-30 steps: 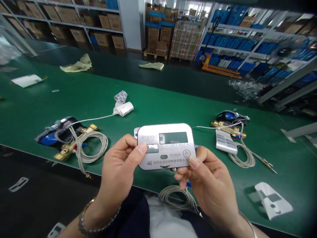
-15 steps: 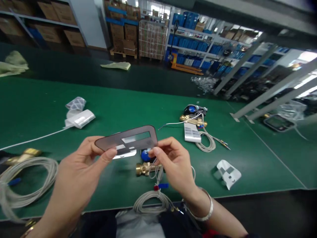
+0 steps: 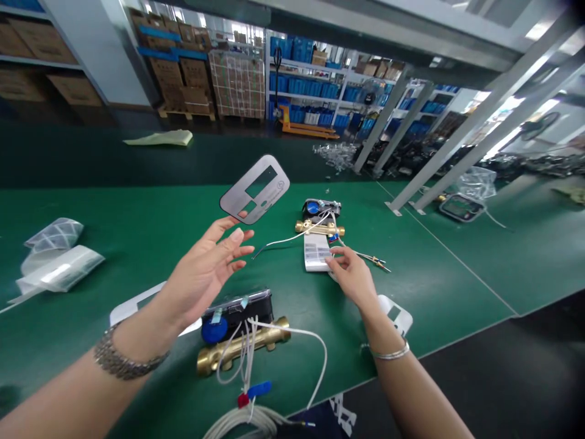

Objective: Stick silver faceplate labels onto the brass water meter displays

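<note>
My left hand [image 3: 205, 268] is raised over the green table [image 3: 137, 231], its fingers partly spread, with a thin grey faceplate [image 3: 255, 189] held up at the fingertips; one fingertip shows through a cut-out. My right hand [image 3: 350, 277] reaches forward, and its curled fingers pinch the near corner of a white meter module [image 3: 316, 250]. That module lies by a brass fitting [image 3: 319, 228] with a black and blue body and thin wires. Below my left hand lies another brass meter [image 3: 242, 346] with a black housing [image 3: 240, 305].
A grey cable coil [image 3: 242, 422] hangs at the table's near edge. White backing sheets lie by my right wrist [image 3: 397, 314] and under my left forearm [image 3: 132, 308]. Plastic bags [image 3: 55, 262] sit at the left. A grey device [image 3: 460, 207] rests on the neighbouring table.
My right hand has let go of the faceplate and reached to the white module. My left hand lifted the faceplate up and away. The view swung right.
</note>
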{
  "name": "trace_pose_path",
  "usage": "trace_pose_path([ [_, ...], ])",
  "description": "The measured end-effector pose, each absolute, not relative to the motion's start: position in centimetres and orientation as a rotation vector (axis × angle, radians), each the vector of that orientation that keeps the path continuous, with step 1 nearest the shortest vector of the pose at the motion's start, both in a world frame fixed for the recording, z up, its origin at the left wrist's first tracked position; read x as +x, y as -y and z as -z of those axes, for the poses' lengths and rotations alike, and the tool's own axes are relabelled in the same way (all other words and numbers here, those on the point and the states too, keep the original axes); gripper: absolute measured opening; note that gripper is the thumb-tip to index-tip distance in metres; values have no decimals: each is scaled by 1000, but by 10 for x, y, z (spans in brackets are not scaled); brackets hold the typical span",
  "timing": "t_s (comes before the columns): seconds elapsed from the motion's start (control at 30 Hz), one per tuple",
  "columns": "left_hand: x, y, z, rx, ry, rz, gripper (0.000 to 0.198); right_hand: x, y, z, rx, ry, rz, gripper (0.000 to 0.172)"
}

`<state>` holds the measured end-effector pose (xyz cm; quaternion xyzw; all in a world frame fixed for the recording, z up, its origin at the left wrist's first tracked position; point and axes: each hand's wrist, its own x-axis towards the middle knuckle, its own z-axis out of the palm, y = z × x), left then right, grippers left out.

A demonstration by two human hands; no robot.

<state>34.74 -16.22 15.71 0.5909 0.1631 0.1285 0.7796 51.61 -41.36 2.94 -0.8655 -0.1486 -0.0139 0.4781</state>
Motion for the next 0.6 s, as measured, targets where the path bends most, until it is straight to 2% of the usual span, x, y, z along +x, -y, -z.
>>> trace_pose_path([
  [0.13, 354, 163, -152, 1208, -399, -309, 43, 522, 405, -25, -2084, 383, 8, 28],
  [0.33, 333, 143, -142, 1172, -466, -393, 49, 530, 404, -21, -2063, 359, 26, 10],
  [0.4, 322, 138, -138, 1150, -500, -405, 52, 530, 404, -20, -2059, 356, 33, 11],
  [0.53, 298, 137, -131, 1083, -577, -443, 52, 530, 403, -20, -2087, 382, 28, 25],
  [0.6, 286, 134, -125, 1047, -620, -469, 47, 531, 404, -20, -2110, 393, 5, 18],
])
